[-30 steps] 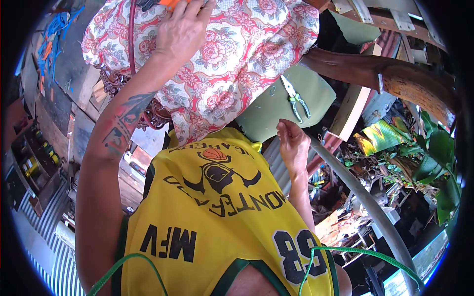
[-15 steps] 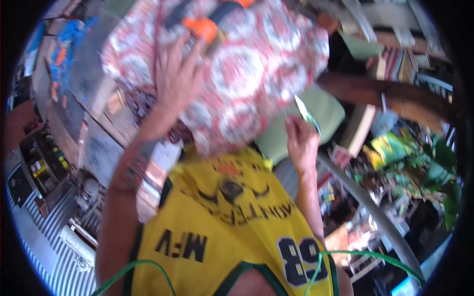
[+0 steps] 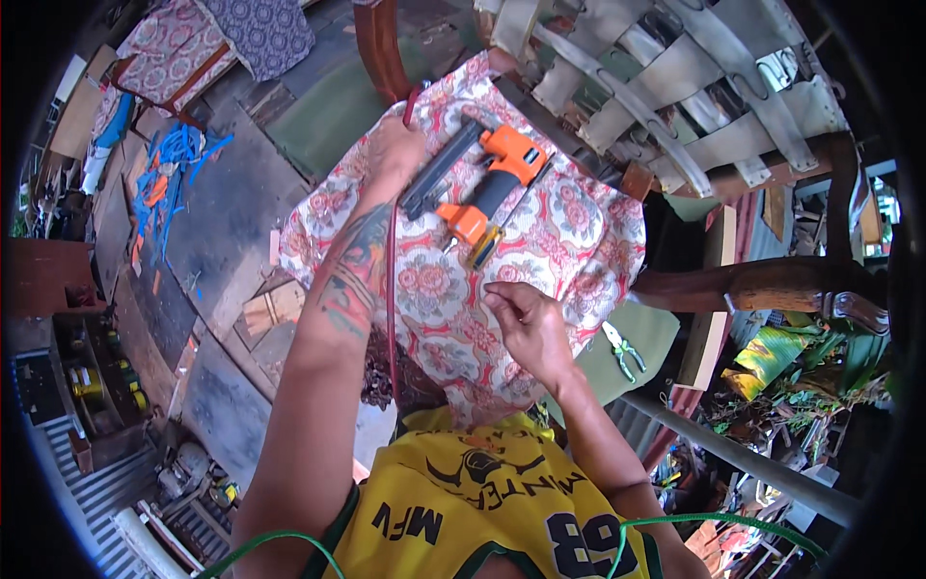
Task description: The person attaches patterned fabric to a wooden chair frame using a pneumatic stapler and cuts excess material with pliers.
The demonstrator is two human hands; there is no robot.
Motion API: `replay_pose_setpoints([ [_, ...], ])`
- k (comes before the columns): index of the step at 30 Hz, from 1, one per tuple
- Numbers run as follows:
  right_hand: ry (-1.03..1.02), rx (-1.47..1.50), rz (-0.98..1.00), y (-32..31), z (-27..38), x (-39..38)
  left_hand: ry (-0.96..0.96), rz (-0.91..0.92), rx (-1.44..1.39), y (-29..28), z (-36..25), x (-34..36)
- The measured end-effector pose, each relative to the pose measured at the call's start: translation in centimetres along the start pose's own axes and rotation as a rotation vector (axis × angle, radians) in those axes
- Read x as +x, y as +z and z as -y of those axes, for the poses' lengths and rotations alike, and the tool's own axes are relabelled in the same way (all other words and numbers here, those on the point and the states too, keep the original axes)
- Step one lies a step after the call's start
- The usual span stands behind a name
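Note:
A floral red-and-white fabric [image 3: 434,280] is spread in front of me. My left hand [image 3: 395,147] rests at its far left edge, by a dark red hose [image 3: 392,280]; its fingertips are hidden. Over the near right part of the fabric, my right hand [image 3: 529,328] has thumb and fingers pinched together; anything between them is too small to make out. An orange and black staple gun [image 3: 502,180] lies on the fabric between the hands. Beside it is a yellow-handled screwdriver [image 3: 485,248]. Green-handled pliers [image 3: 625,355] lie on the green cushion [image 3: 651,328], right of my right hand.
Woven grey webbing [image 3: 666,87] on a frame stands far right. A carved wooden leg [image 3: 762,287] juts in from the right, above a grey pipe [image 3: 743,454]. Tangled blue strips [image 3: 169,174] lie on the left floor, with a wooden box [image 3: 92,386] nearer.
My left hand has left the staple gun for the fabric's far left edge. My right hand has moved from beside the pliers onto the fabric. The view has shifted, showing more of the far side.

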State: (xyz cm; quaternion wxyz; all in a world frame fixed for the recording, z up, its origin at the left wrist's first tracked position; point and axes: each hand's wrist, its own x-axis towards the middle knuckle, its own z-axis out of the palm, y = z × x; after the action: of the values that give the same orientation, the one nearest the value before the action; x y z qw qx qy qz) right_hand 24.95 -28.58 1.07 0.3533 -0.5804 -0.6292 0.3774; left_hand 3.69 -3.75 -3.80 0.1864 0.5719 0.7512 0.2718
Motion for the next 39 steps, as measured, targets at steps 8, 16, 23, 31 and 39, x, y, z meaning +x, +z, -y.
replay_pose_setpoints([
  [8, 0.135, 0.551, 0.065, 1.4, -0.3, 12.2, 0.179, -0.135, -0.301, -5.2, -4.3, -5.9],
  [16, 0.133, 1.293, -0.019, 3.0, 6.9, 17.8, 0.046, 0.268, -0.743, -8.9, 1.0, -20.4],
  [23, -0.070, -0.087, 0.198, 9.8, 2.9, 6.7, -0.274, 0.407, -0.766, -8.3, 3.9, -19.4],
  [31, 0.226, -0.266, -0.318, 4.5, -0.6, 12.1, -0.154, 0.350, -0.438, -1.8, 8.9, -20.0],
  [39, 0.450, -0.386, -0.229, 4.2, 1.5, 14.9, 0.122, 0.233, -0.201, -1.0, 6.2, -21.3],
])
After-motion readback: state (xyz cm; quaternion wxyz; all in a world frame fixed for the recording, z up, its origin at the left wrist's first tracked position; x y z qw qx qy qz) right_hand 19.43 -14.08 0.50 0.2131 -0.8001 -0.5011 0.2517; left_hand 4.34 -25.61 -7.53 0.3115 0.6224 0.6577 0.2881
